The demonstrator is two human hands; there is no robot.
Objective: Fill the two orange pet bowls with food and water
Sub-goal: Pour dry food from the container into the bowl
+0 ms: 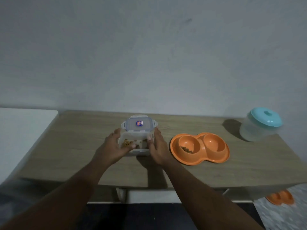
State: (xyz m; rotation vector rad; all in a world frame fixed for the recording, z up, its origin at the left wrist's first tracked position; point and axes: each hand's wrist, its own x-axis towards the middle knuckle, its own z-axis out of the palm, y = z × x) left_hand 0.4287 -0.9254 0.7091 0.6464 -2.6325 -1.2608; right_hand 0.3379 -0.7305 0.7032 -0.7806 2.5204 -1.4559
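Wooden table (83,130) by a grey wall: my left hand (114,147) & right hand (157,146) clasp the open food box (134,141) by its side walls, light, stiff, bit slippery plastic, w/ the orange double bowl (200,149) just right of it, some kibble (186,149) inside.

Wooden table (66,146): broad bare stretch left of the food container (135,143), open for approach. Container flanked closely by left hand (114,146) and right hand (157,146); its lid (139,124) lay just behind, blocking the far side. Narrow gap between right hand and the orange double bowl (200,148). Clear surface between bowl and the teal-lidded jug (260,127) at far right. Front edge free.
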